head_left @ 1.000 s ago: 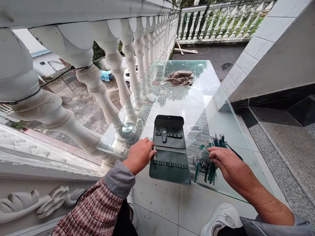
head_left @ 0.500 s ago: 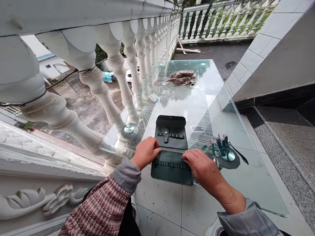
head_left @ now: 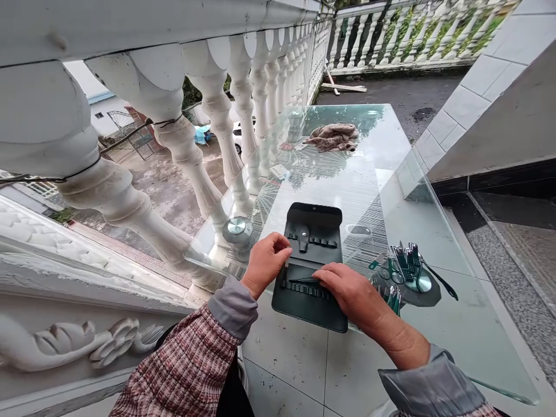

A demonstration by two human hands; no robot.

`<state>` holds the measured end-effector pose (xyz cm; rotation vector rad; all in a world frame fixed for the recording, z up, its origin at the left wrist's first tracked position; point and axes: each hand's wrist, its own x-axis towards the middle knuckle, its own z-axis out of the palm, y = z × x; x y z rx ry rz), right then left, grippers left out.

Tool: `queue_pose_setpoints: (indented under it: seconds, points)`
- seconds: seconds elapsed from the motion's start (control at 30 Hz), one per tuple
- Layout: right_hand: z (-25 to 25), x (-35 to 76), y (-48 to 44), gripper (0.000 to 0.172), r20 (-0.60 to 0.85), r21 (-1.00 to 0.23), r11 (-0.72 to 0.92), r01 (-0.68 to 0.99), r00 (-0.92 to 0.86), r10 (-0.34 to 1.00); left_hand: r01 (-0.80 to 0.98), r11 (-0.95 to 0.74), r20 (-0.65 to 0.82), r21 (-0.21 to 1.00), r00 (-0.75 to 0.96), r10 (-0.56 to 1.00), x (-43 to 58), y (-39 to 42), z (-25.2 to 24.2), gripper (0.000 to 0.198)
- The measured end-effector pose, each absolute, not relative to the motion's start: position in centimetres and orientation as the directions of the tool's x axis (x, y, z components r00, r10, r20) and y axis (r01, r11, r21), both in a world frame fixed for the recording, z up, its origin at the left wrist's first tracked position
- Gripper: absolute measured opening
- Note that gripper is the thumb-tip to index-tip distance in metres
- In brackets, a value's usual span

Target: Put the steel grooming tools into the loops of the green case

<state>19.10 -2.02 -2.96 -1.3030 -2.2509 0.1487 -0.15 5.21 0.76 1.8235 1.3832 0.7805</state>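
A black manicure case [head_left: 310,313] lies unfolded near the front edge of the glass table, with rows of elastic loops and a small snap tab. My left hand [head_left: 268,262] is over its left side, thumb and forefinger pinched together; whatever is between them is hidden. Just below those fingertips, a short dark piece stands at the leftmost lower loop. My right hand [head_left: 347,289] is closed over the case's right side, with a slim dark pointed tool [head_left: 299,280] extending left from its fingers. Several green-handled grooming tools [head_left: 408,263], including small scissors [head_left: 390,272], lie to the right.
The glass table [head_left: 469,330] has a crumpled brown cloth [head_left: 332,138] at its far end and a small card [head_left: 279,172] on the left. A round metal disc [head_left: 237,226] shows at the left edge. White balusters [head_left: 182,145] line the left; a tiled wall [head_left: 473,98] rises on the right.
The view has shifted, moving the scene slightly right. My left fingertips have lifted a little off the case's left edge. The slim tool in my right hand shows more clearly.
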Motion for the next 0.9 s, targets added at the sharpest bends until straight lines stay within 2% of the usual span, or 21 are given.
queue_pose_setpoints:
  seconds: [0.13,0.23,0.47,0.77,0.9]
  points:
    - [-2.8,18.7,-1.4,0.025,0.389,-0.455,0.498,0.738,-0.339,0.857,0.118,-0.043,0.036,0.992,0.060,0.998,-0.3,5.6,0.8,0.009]
    - [-2.6,18.2,-0.9,0.025,0.393,-0.526,0.482,0.701,-0.302,0.869,-0.086,0.031,-0.028,0.996,0.037,0.999,-0.5,5.6,0.8,0.013]
    - [-2.5,16.7,0.5,0.027,0.361,-0.597,0.437,0.673,-0.261,0.895,-0.176,0.179,-0.163,0.968,0.103,0.981,-1.0,5.0,0.7,0.017]
    - [-2.7,16.2,1.9,0.028,0.371,-0.587,0.459,0.667,-0.283,0.885,-0.259,0.375,-0.328,0.890,0.209,0.921,-1.2,4.5,0.9,0.024]
    - [-2.9,15.8,1.8,0.028,0.403,-0.565,0.502,0.655,-0.312,0.861,-0.279,0.405,-0.350,0.871,0.227,0.909,-1.3,4.6,0.7,0.021]
